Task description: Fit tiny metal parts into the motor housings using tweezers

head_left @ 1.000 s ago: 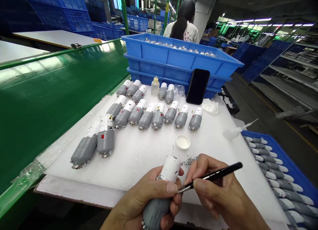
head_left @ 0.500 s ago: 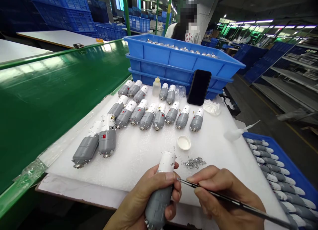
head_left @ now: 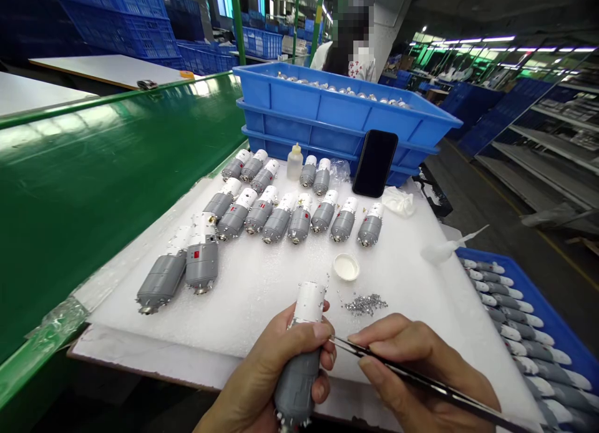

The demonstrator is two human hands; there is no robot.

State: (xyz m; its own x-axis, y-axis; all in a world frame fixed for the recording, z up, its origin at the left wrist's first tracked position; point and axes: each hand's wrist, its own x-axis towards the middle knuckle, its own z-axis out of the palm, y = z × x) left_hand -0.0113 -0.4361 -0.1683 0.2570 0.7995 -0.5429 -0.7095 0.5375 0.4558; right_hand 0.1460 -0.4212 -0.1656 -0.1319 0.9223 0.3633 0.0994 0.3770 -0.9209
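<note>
Black smartphone [head_left: 375, 163] leaning on stacked blue plastic crates [head_left: 299, 102]; green conveyor belt [head_left: 103, 171], seemingly, at left.

No lettering can be read; one grey cylindrical part [head_left: 201, 267] bears only a small red square [head_left: 196, 254].

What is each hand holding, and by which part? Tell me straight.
The left hand grips a grey-and-white cylinder by its grey body. The right hand pinches tweezers by the shaft, toward the tips.
</note>
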